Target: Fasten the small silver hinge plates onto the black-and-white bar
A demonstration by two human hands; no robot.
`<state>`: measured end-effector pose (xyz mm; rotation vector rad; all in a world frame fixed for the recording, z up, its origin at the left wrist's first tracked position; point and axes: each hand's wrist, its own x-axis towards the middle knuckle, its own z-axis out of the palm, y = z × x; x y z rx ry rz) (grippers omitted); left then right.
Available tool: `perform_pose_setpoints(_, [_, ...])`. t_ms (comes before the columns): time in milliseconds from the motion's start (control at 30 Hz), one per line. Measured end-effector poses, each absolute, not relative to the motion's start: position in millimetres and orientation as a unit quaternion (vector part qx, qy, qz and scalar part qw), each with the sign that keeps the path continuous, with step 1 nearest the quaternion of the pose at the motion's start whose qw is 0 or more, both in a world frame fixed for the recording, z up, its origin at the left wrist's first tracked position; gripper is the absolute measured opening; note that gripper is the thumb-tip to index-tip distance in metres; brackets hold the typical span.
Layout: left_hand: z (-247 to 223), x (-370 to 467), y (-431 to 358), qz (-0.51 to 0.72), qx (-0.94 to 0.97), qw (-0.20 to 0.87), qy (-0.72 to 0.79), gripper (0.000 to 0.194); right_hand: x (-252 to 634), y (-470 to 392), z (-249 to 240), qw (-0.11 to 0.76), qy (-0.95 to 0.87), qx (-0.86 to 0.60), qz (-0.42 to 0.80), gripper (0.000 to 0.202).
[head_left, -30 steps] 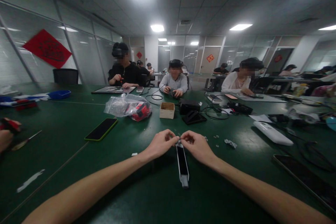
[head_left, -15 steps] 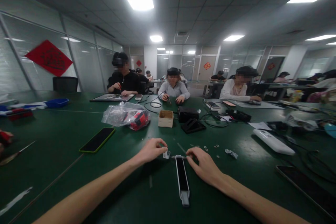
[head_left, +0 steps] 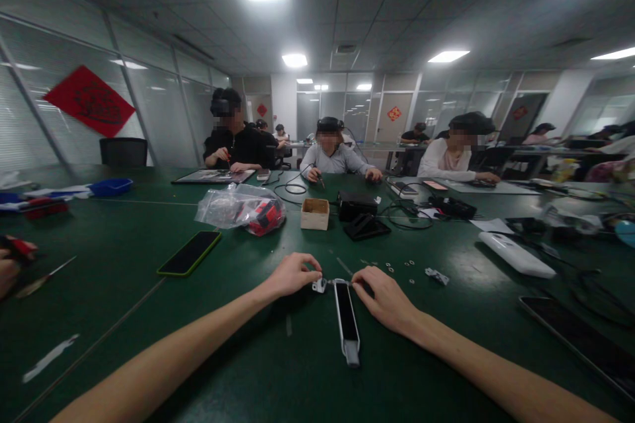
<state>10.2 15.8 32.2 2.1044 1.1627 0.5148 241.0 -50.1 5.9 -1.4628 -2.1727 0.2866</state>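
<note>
My left hand (head_left: pixel 294 275) is closed, its thumb and fingertips pinched at a small silver metal bracket (head_left: pixel 320 286). Right of that bracket, a long narrow device (head_left: pixel 346 317) with a white frame and black face lies on the green table, its grey end towards me. A thin piece seems to reach from the bracket to the device's far end. At the far right corner of the device, my right hand (head_left: pixel 385 297) has thumb and fingers brought together; what they grip is too small to make out. Several small rings (head_left: pixel 389 268) lie beyond my right hand.
Another metal piece (head_left: pixel 437 277) lies to the right, near a white oblong case (head_left: pixel 516 255) and a dark phone (head_left: pixel 575 344). Leftward are a green-edged phone (head_left: pixel 189 253) and a plastic bag (head_left: pixel 238 208). A small open box (head_left: pixel 315 214) stands ahead. Co-workers sit across the table.
The view has shifted slightly. My left hand and the bracket have edged a little closer to the device. My right hand keeps its place at the device's far end.
</note>
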Motion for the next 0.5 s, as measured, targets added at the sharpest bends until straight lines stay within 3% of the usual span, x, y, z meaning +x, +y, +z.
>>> perform_pose_setpoints(500, [25.3,20.0,9.1,0.197,0.826,0.272,0.453,0.019,246.8,-45.0,4.0,0.275,-0.795,-0.523,0.139,0.019])
